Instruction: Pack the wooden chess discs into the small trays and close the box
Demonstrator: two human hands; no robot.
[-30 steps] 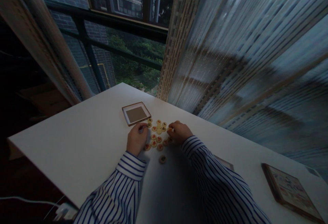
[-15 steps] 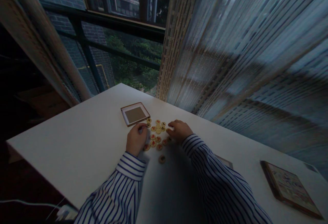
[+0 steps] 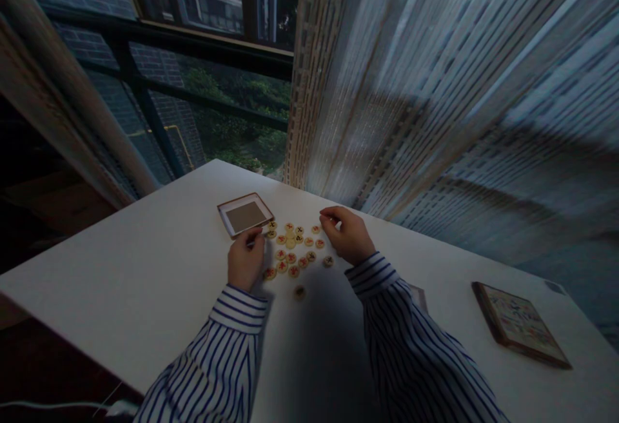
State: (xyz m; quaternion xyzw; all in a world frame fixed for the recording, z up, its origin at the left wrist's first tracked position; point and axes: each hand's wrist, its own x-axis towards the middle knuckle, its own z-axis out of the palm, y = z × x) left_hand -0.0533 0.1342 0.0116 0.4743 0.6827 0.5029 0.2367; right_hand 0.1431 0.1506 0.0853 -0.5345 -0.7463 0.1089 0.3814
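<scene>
Several round Chinese chess pieces (image 3: 282, 266) with red or black characters lie loosely spread on the white table between my hands. My left hand (image 3: 245, 260) is at the left side of the group, its fingers curled in and thumb against them, close to two black-marked pieces (image 3: 271, 226) by the tray corner. At the right side, my right hand (image 3: 349, 236) is raised slightly, thumb and fingers pinched together. Whatever either hand may hold is too small or hidden to make out. One dark-marked piece (image 3: 299, 292) lies apart, nearer to me.
A shallow rectangular box tray (image 3: 267, 207) lies behind my left hand. A flat patterned box (image 3: 522, 323) rests on the right, and a pale flat object (image 3: 418, 297) is partly hidden by my right sleeve. String curtains (image 3: 387, 107) and a window railing stand beyond the table edge.
My right hand has moved right and away from the pieces, its fingers closing to a pinch; pieces beside it now show. My left hand stays by the tray. The whole view has shifted slightly.
</scene>
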